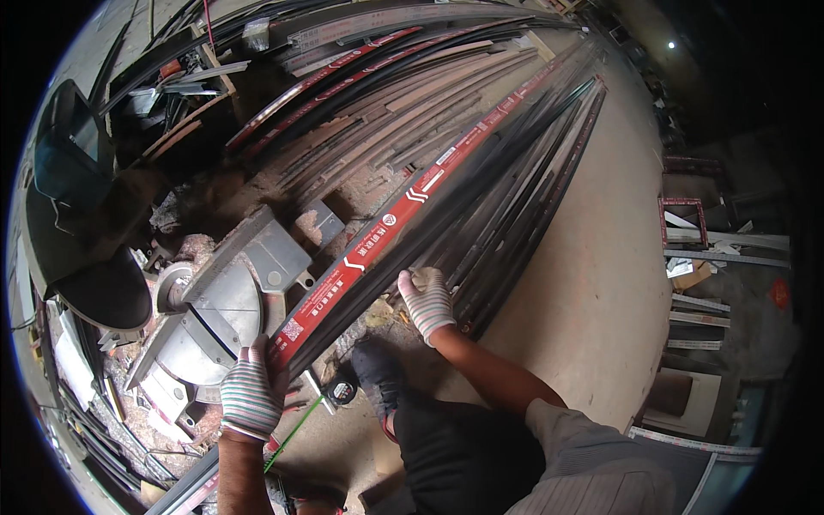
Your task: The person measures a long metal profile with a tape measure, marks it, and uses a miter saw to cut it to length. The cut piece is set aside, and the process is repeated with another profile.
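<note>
A long, dark profile bar with a red printed film (382, 227) runs from near my body toward the far right. My left hand (251, 396), in a striped knit glove, is closed around its near end, with the thumb on top. Farther along, my right hand (427, 305), gloved the same way, is closed at the bar's near-side edge; its fingertips are partly hidden. Beside the bar's near end, on the left, sits a mitre saw's grey metal base (227, 313), strewn with sawdust. The saw's dark upper part (81, 189) stands farther left.
More long dark bars (532, 206) lie fanned out under and right of the held one. Stacked strips (412, 112) cover the ground beyond the saw. A round black tape measure (343, 392) lies near my foot (378, 373). Frames and offcuts (699, 318) are at the right.
</note>
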